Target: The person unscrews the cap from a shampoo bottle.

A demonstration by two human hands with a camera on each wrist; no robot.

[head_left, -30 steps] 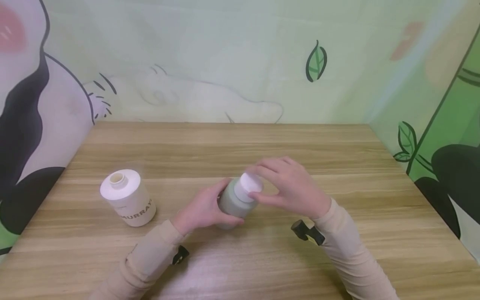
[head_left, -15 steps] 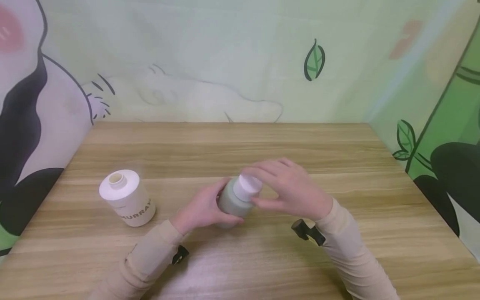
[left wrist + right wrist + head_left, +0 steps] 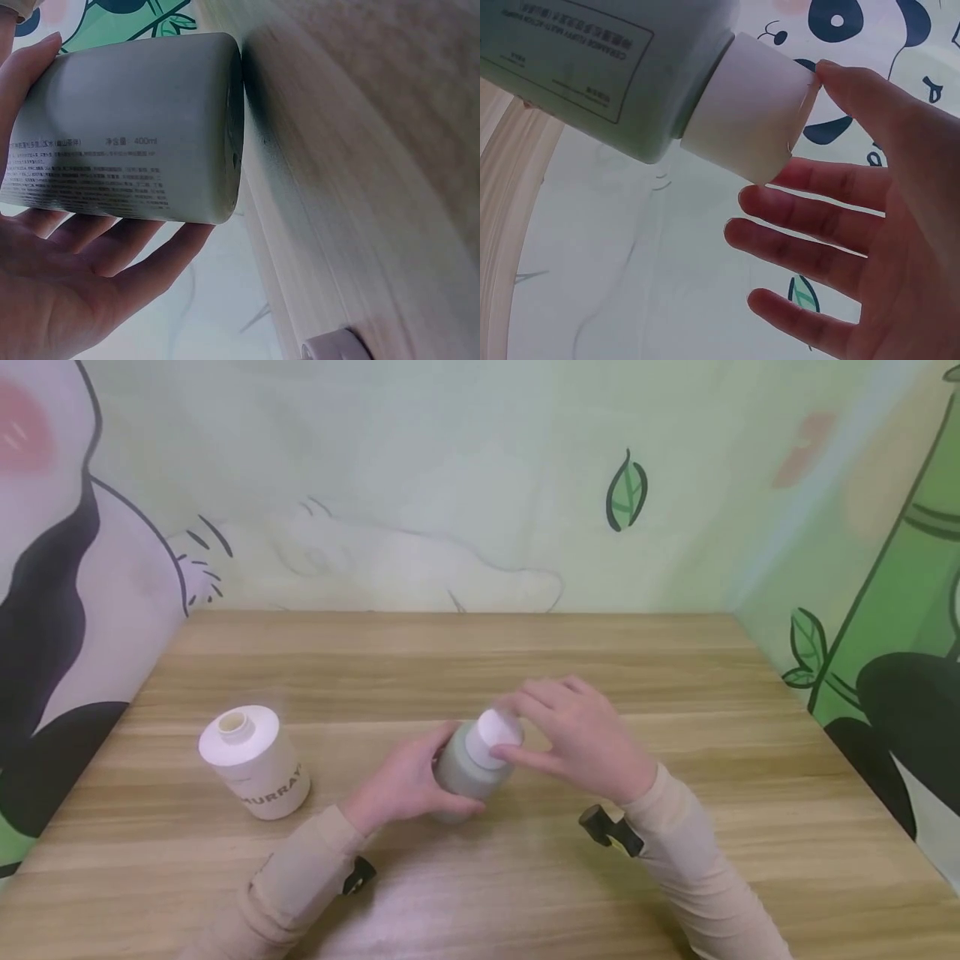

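Observation:
My left hand (image 3: 401, 781) grips a grey-green bottle (image 3: 468, 772) round its body, thumb on the near side. The bottle leans to the right, its base close over the wooden table. Small printed text and "400ml" show on the bottle (image 3: 135, 112) in the left wrist view. On its top is a smooth white cap (image 3: 491, 739). My right hand (image 3: 588, 739) pinches the cap between thumb and forefinger; in the right wrist view the thumb is at the cap's (image 3: 742, 109) top edge, and the other fingers spread apart below.
A white bottle (image 3: 255, 764) with an uncapped neck and dark lettering stands on the table (image 3: 450, 660) to the left. A small pale cylinder (image 3: 337, 346) shows at the lower edge of the left wrist view. A cloth with panda and leaf drawings (image 3: 360, 468) hangs behind.
My right thumb and fingers have shifted round the cap, the thumb slipping to its edge and then back over its front. The left hand and bottle have barely moved.

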